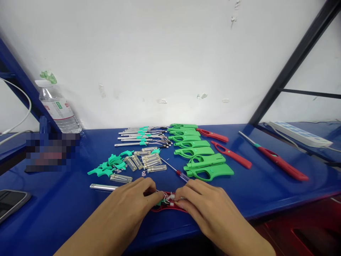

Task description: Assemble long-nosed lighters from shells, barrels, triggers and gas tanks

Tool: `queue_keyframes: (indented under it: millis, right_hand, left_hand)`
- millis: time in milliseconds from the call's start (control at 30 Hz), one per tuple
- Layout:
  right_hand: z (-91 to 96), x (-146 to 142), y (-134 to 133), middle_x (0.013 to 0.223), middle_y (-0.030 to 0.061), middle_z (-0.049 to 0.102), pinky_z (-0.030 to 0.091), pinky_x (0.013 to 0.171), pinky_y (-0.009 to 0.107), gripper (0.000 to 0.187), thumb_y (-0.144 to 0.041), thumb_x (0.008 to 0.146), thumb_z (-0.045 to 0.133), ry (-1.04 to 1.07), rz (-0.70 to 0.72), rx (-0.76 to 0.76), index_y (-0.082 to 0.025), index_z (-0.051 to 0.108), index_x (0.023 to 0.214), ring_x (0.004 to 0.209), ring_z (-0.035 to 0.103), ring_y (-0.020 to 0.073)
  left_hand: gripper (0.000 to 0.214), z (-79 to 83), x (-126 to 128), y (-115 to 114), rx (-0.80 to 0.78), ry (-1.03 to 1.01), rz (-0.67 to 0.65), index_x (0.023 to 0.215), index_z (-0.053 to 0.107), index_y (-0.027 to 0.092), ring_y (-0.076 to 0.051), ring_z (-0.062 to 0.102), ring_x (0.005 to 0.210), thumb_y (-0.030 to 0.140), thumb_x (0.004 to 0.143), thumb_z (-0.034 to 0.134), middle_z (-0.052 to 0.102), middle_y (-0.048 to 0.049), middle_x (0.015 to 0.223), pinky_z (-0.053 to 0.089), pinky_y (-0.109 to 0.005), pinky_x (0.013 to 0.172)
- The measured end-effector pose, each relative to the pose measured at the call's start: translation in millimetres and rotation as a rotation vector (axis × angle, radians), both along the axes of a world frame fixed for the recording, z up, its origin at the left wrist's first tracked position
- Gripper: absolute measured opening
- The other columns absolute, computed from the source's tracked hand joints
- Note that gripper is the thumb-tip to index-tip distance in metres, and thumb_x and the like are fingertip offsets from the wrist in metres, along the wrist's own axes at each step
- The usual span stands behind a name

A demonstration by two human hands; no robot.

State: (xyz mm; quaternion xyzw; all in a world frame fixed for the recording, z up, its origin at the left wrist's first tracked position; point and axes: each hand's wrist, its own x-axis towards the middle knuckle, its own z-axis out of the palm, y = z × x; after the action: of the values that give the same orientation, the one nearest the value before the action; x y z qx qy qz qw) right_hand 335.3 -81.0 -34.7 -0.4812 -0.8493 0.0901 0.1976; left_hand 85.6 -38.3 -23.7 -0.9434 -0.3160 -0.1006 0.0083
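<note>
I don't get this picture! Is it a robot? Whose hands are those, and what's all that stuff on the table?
No robot here! A person is working with two bare hands. One camera, worn on the person's head, looks forward and down.

The left hand and right hand are both on a red shell with white wires in it. They seem to hold it, but exactly what the fingers pinch is hidden.

Across the blue table lie green shells, silver rods, little clear containers, blue-green plastic pieces and a screwdriver. To the right is a long red lighter with a silver tip. To the left are a water bottle and a phone.
</note>
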Motion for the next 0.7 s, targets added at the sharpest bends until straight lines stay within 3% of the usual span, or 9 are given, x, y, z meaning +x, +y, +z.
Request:
queue_keyframes:
  millis: [100, 333, 567, 700]
  right_hand:
    - [-0.6, 0, 1, 0.104, -0.0007, 0.071, 0.048, 0.077, 0.034, 0.015, -0.021, 0.111, 0.053, 0.014, 0.002, -0.013, -0.029, 0.065, 0.113, 0.092, 0.069, 0.0213]
    - [-0.6, 1, -1, 0.101, -0.0021, 0.070, 0.046, 0.076, 0.033, 0.013, -0.023, 0.112, 0.054, 0.038, 0.008, -0.013, -0.030, 0.064, 0.111, 0.091, 0.068, 0.0207]
    - [-0.6, 1, 0, 0.101, -0.0015, 0.071, 0.047, 0.077, 0.033, 0.013, -0.023, 0.112, 0.053, 0.032, 0.007, -0.012, -0.029, 0.065, 0.110, 0.091, 0.068, 0.0206]
    - [-0.5, 2, -1, 0.098, -0.0015, 0.072, 0.048, 0.077, 0.032, 0.013, -0.023, 0.112, 0.054, 0.045, 0.009, -0.005, -0.028, 0.066, 0.107, 0.089, 0.068, 0.0201]
  left_hand:
    - [0.049, 0.7, -1, 0, -0.030, -0.012, -0.004, 0.122, 0.076, 0.028, -0.020, 0.072, 0.078, -0.003, 0.090, 0.057, 0.074, -0.0036, 0.102, 0.048, -0.026, 0.062]
    - [0.035, 6.3, 4, -1, 0.009, 0.090, 0.020, 0.111, 0.080, 0.025, -0.026, 0.075, 0.078, 0.000, 0.088, 0.073, 0.077, -0.0046, 0.100, 0.052, -0.033, 0.064]
    - [0.040, 10.9, 9, -4, -0.012, 0.099, 0.035, 0.115, 0.079, 0.026, -0.026, 0.077, 0.084, -0.003, 0.089, 0.068, 0.077, -0.0043, 0.103, 0.058, -0.033, 0.068]
    - [0.038, 10.1, 11, -8, -0.058, 0.132, 0.064, 0.113, 0.077, 0.023, -0.029, 0.077, 0.090, -0.004, 0.088, 0.067, 0.076, -0.0064, 0.105, 0.063, -0.040, 0.075]
